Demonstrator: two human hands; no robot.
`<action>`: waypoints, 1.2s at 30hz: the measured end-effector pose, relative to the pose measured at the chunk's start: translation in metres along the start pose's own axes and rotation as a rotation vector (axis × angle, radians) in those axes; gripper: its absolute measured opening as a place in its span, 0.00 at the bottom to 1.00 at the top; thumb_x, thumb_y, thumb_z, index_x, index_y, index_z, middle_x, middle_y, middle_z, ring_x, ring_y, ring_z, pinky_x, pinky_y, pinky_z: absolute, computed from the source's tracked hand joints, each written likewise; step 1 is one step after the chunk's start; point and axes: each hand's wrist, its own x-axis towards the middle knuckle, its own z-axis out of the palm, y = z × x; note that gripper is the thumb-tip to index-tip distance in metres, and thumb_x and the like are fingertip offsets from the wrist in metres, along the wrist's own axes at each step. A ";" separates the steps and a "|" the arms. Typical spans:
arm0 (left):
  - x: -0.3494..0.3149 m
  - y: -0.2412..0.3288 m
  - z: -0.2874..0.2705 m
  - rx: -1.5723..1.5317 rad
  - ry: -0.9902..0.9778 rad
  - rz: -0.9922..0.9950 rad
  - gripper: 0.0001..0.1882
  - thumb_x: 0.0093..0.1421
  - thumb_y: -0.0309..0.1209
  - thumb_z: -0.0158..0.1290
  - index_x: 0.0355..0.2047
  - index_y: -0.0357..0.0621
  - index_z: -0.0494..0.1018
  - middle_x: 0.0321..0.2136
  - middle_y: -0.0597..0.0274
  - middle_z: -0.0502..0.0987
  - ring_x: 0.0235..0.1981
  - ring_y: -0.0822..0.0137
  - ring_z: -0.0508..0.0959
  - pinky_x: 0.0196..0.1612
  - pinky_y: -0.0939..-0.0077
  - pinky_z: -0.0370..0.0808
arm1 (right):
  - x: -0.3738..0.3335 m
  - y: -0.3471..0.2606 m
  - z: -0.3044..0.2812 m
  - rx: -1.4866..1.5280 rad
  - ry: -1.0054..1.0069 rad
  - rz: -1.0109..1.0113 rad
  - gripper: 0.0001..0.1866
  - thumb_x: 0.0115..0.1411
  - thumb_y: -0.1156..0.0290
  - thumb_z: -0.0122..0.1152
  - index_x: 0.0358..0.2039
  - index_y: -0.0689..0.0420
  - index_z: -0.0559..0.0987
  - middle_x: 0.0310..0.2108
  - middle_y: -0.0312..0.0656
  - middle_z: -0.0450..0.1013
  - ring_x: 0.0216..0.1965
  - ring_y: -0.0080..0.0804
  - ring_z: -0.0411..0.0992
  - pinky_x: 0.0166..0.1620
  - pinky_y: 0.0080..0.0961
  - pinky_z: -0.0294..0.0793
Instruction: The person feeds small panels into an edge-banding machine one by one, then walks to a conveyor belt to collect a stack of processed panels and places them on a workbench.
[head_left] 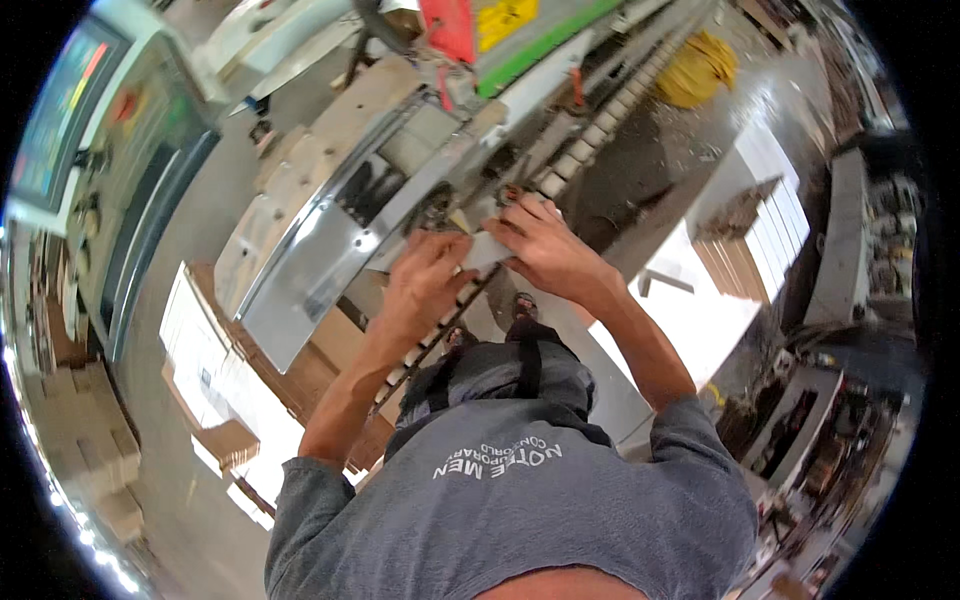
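Observation:
A small white flat piece (487, 250) lies between my two hands at the near side of the machine. My left hand (428, 268) is closed on its left end, fingers bent over it. The right end is held by my right hand (548, 245), with the fingers curled over the top. Just past my fingertips are the machine's small dark metal parts (436, 208), partly blurred. A shiny metal cover (318, 235) of the machine stands to the left of my left hand. Beyond my right hand, a track of pale roller pads (590, 145) runs off to the upper right.
White panels (690, 310) are stacked on the right, beside brown-edged pieces (740, 255). More white panels (195, 325) and cardboard boxes (85, 440) stand at left. A control screen (65, 100) is at the upper left, a yellow bag (700, 70) at the upper right.

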 end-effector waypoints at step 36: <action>-0.035 -0.153 -0.040 0.377 0.552 -0.497 0.08 0.51 0.31 0.65 0.28 0.40 0.81 0.26 0.54 0.78 0.30 0.51 0.77 0.36 0.60 0.74 | 0.203 -0.052 0.147 0.902 0.322 0.486 0.11 0.61 0.72 0.52 0.34 0.69 0.67 0.24 0.51 0.74 0.26 0.44 0.74 0.31 0.36 0.74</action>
